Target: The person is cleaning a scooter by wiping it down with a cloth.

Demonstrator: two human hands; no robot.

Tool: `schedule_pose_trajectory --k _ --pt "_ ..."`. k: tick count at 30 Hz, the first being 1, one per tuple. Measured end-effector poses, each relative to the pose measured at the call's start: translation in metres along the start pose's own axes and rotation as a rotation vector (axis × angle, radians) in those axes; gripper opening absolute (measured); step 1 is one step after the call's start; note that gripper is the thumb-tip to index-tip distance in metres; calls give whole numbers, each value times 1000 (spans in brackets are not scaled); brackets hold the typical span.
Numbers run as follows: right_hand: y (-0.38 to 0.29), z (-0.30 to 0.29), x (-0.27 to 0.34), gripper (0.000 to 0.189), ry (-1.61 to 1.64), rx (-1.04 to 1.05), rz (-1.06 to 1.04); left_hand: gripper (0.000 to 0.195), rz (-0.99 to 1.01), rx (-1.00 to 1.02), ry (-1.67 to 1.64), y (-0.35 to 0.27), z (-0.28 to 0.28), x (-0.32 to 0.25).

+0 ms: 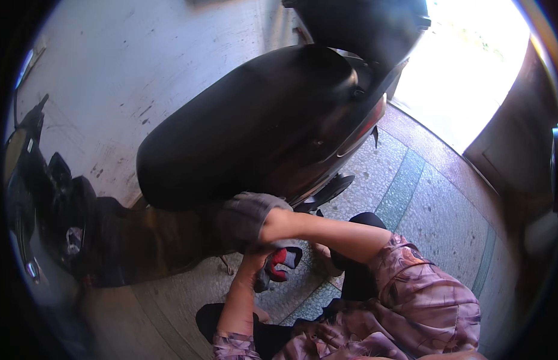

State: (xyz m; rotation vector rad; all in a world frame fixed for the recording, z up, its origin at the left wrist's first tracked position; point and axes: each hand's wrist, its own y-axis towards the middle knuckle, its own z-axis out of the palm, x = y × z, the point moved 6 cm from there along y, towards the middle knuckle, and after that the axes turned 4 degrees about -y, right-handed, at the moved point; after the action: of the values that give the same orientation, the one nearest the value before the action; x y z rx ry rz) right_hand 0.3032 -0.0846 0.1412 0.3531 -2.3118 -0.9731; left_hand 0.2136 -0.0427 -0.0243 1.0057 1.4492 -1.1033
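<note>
Grey cloth (243, 218) covers the fingers of my right hand (275, 224), which is against the lower side of a dark scooter, just below the front of its black seat (243, 117). My left hand (259, 255) is beneath the right wrist, and its fingers are mostly hidden. Beside it hangs a bunched red, grey and black piece of fabric (281, 264); whether the left hand grips it cannot be seen. The scooter's dark footboard area (157, 243) extends to the left of both hands.
At far left are the scooter's handlebar and front (31, 157). A black top box (360, 27) sits behind the seat, and a black footrest (333, 191) sticks out low. A pale marked wall (107, 76) stands beyond. Speckled tile floor (423, 216) leads to a bright doorway (459, 67).
</note>
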Motion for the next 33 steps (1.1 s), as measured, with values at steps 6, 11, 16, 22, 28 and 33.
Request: schedule_pose_trajectory --k 6,11,16,22,28,33 --pt "-21 -22 -24 27 656 31 351 51 -312 -208 -169 -7 -7 25" --pt "-33 -22 -10 32 917 243 -36 64 345 -185 765 -5 -25 19" --pt "-33 -63 -3 36 548 -9 359 65 252 -191 796 -12 -16 45" --pt "-50 -56 -35 22 863 -239 421 47 415 -408 871 -11 -11 -8" --pt "-23 -77 -16 10 980 -323 329 36 234 -310 550 -21 -42 -8" --pt "-35 -82 -57 16 1279 -395 434 27 -16 -478 296 -15 -91 -2"
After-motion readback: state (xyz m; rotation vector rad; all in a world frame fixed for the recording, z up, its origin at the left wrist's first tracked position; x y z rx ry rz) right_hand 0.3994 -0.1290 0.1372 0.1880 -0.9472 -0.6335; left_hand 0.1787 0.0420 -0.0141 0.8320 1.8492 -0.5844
